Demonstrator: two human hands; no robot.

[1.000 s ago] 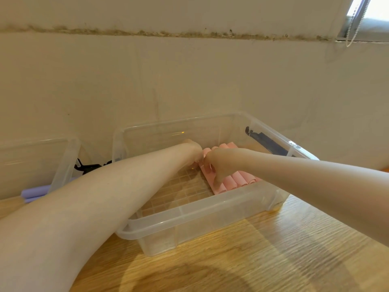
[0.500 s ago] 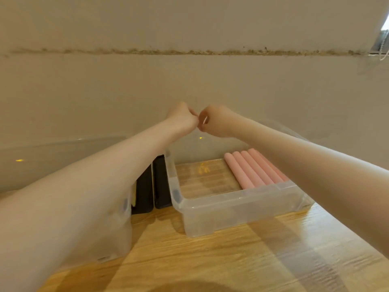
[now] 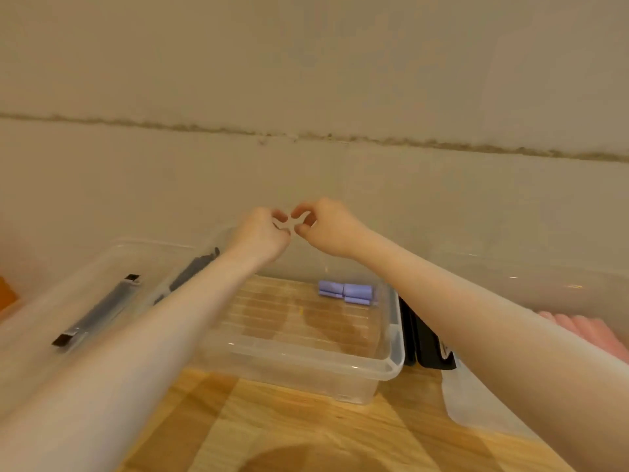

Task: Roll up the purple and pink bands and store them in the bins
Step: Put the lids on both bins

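Both my hands are raised side by side in front of the wall, above the back of a clear bin (image 3: pixel 388 367). My left hand (image 3: pixel 260 235) and my right hand (image 3: pixel 328 228) have curled fingers, and their fingertips meet; I see nothing held between them. Several rolled purple bands (image 3: pixel 343 293) lie at the far right of this bin's floor. Rolled pink bands (image 3: pixel 589 332) show at the right edge inside a second clear bin (image 3: pixel 476 412), partly hidden by my right forearm.
A clear lid (image 3: pixel 44 301) with black clasps (image 3: pixel 98 310) leans at the left, partly under my left forearm. Black latches (image 3: pixel 423 342) sit between the two bins. The bins stand on a wooden table (image 3: pixel 289 434) against a beige wall.
My hands left the pink rolls, rose out of the right bin and came together. The view swung left, so the bin with the purple rolls is now in the middle.
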